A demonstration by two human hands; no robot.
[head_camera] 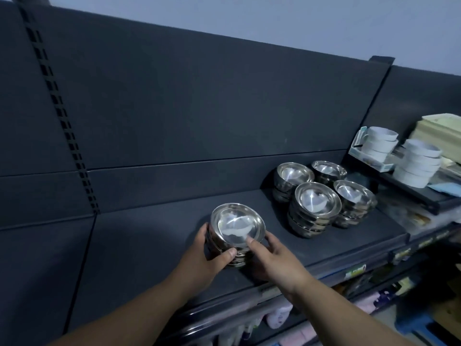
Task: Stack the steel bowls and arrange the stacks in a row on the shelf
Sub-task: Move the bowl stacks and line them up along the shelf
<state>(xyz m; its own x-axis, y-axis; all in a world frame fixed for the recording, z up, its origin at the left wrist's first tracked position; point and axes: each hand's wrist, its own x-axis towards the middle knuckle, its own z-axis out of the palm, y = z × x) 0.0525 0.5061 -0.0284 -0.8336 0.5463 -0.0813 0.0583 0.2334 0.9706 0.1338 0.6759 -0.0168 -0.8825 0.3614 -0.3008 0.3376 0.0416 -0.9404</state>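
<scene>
Head view: the held stack [237, 236] of steel bowls sits toward the front edge of the shelf [149, 245], about midway along it, well apart from the four other stacks [314, 208] clustered two-by-two near the shelf's right end. Left hand [209, 258] grips the stack's left side, fingers wrapped behind, thumb across the front of the lower bowls. Right hand [274, 260] grips the right side, thumb on the top bowl's rim. Whether the base rests on the shelf or hangs just clear of it, I cannot tell. Handling judgement: polished steel, rigid, not fragile, but slick. Nested bowls can slide on each other, and the top one looks tilted toward the front. Stacked, the weight is likely moderate; best hold is low on both flanks with a thumb over the rim, as now. White bowls [419, 163] stand on the neighbouring shelf to the right.
</scene>
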